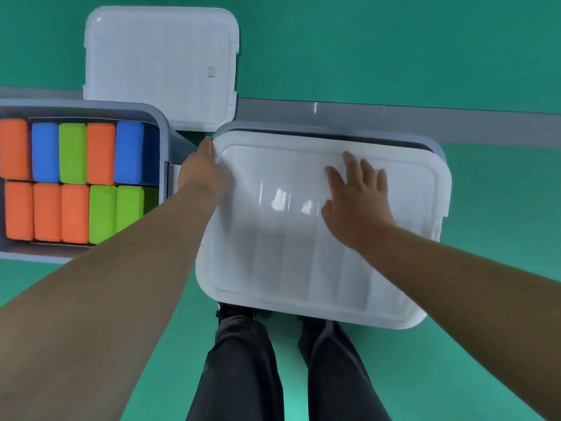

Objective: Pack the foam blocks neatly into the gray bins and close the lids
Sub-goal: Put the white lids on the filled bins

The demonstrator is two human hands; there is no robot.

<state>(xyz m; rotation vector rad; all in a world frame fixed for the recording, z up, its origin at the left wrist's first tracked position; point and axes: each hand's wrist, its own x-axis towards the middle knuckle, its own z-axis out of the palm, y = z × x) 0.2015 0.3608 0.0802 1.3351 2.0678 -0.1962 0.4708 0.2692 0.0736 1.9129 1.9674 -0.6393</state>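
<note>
**Item under work.** The white lid (303, 253) lies on top of the right gray bin (438, 147). Its long axis runs left to right across the person, skewed a little.

**Right hand** (358, 196). It rests palm-down on the lid. The fingers (352, 165) are straight, spread wide and hold nothing. Most of the lid surface lies to the near side and left of these fingertips. The far rim of the bin lies just beyond them.

**Left hand** (206, 168). It is at the lid's far-left corner, with the thumb on top and the fingers wrapped over the edge. Their tips are hidden below, so the hold reads as a grip on the corner. The lid body extends rightward and nearward from this hand.

**Deciding relation.** A dark gap shows along the far edge between the lid and the bin's gray rim. The near edge overhangs toward the person. Judgement: the lid sits short of the far rim and is not yet seated. It needs to go away from the person, past the right fingertips, and then be pressed down. The left hand, already on the edge, is better placed to steer. The right is placed to press.

**Remaining work.** The left gray bin (164, 129) stands open beside the left forearm. It is filled with foam blocks (73, 180) in two tidy rows of orange, blue and green. A second lid (161, 65) lies beyond the left fingertips, well apart from that bin's opening. Judgement: packing looks done, and both closures are outstanding.

**Risk.** Pressing before alignment may trap a corner off the rim.
</note>
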